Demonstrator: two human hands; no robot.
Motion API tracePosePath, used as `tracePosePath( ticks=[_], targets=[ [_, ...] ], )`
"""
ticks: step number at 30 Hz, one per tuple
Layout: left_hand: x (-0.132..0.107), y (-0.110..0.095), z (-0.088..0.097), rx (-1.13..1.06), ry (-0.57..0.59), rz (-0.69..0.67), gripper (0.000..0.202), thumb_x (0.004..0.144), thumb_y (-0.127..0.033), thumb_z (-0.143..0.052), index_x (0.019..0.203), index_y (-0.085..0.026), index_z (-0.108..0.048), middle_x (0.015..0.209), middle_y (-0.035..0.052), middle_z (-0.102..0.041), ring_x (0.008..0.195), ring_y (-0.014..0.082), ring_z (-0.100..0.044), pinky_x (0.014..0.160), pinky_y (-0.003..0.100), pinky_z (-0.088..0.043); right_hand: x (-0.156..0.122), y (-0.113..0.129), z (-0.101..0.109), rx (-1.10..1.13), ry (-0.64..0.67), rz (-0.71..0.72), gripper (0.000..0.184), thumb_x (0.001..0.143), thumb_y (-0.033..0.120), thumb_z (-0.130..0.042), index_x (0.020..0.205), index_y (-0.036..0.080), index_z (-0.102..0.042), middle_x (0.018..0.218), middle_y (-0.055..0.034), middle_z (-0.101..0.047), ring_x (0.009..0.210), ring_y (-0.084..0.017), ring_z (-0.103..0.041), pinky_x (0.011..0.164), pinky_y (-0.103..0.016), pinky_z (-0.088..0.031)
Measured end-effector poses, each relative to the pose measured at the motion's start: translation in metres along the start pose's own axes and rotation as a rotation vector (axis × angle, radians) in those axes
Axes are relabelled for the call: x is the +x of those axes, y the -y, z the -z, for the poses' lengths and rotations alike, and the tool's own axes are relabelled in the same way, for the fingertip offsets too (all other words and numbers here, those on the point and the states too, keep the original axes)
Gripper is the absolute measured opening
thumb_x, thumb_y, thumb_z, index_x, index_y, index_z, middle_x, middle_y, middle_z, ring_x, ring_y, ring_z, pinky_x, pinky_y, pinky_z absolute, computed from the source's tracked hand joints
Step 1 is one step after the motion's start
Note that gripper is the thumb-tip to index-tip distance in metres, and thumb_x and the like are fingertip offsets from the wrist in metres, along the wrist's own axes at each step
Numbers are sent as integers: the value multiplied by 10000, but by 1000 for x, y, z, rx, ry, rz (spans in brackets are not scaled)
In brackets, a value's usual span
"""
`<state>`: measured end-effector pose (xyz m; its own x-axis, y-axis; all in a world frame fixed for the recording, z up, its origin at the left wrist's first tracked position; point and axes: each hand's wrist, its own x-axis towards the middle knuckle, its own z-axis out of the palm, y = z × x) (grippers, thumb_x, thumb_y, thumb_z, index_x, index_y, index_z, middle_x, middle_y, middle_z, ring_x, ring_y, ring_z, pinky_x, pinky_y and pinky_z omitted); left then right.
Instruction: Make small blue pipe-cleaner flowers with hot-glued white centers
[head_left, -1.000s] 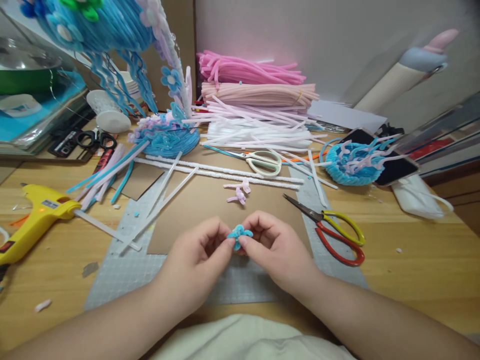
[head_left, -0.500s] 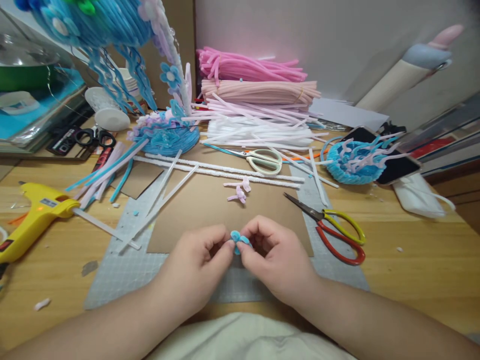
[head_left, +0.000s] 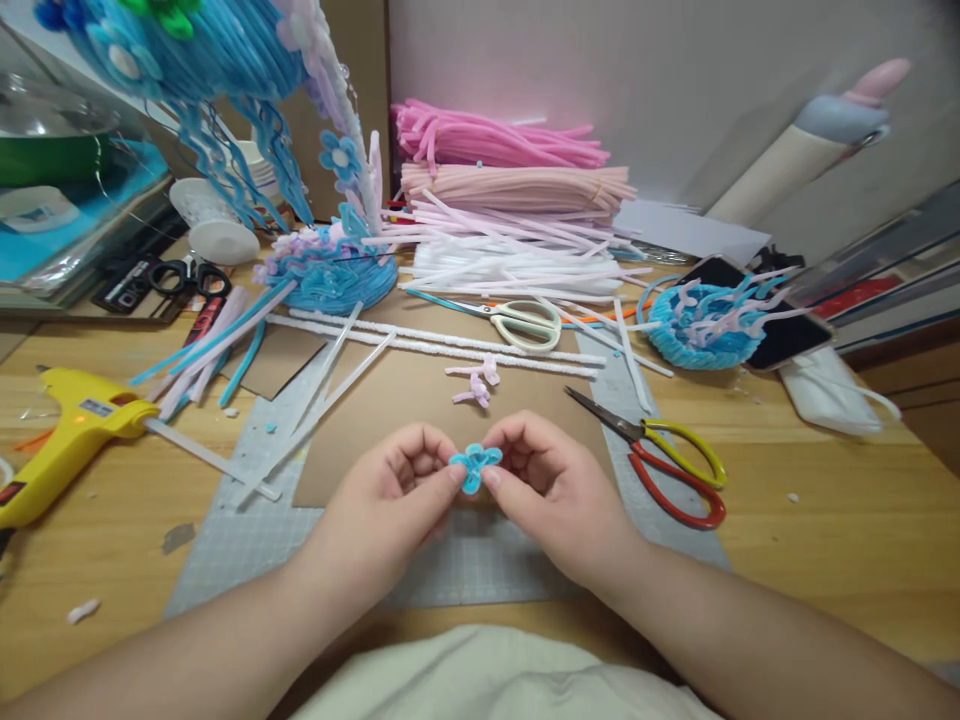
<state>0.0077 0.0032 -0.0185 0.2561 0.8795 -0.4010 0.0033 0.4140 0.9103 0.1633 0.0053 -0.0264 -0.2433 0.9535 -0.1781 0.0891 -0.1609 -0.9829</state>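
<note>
A small blue pipe-cleaner flower is pinched between both my hands, just above a brown cardboard sheet. My left hand grips its left side with thumb and forefinger, the other fingers curled. My right hand pinches its right side in the same way. The flower's looped petals face up and show between my fingertips. Two small pale pink pipe-cleaner pieces lie on the cardboard just beyond my hands.
Red-and-yellow scissors lie right of my hands, pale green scissors farther back. A yellow glue gun sits at left. Stacks of pink and white pipe cleaners fill the back. Blue woven pieces stand at right and left.
My hands have lifted and turned the blue flower a little, so its petals now show spread open between my fingertips. Nothing else on the desk has moved.
</note>
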Motion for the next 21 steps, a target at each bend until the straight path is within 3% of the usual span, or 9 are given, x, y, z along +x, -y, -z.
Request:
tracePosePath(
  ticks=[3,11,16,21],
  targets=[
    [2,0,0,-23,29,33,174,770,-319,-597,739,-182,-494,568,-76,-500,422,49,-396,390,167,-289,2,0,0,112,29,-82,80,745,209,-616,793,184,-556,662,32,-578,608,-93,-544,580,-215,-448],
    [2,3,1,131,80,-31,151,812,-277,-538,716,-163,-556,662,-15,-594,533,83,-451,480,199,-350,5,1,2,299,73,-259,202,690,285,-713,792,163,-587,668,27,-613,595,-84,-576,552,-195,-435],
    [-1,3,0,246,54,-84,149,804,-263,-521,687,-173,-536,615,-36,-531,545,96,-429,508,212,-342,5,-2,0,338,44,-298,248,627,284,-759,725,162,-567,614,47,-583,539,-64,-531,505,-178,-404],
    [-3,7,1,416,32,-184,176,803,-215,-493,630,-183,-498,571,-57,-461,560,103,-412,518,213,-317,4,-4,-4,286,2,-307,167,648,228,-696,705,168,-551,564,72,-526,480,-49,-467,461,-171,-365]
  ],
)
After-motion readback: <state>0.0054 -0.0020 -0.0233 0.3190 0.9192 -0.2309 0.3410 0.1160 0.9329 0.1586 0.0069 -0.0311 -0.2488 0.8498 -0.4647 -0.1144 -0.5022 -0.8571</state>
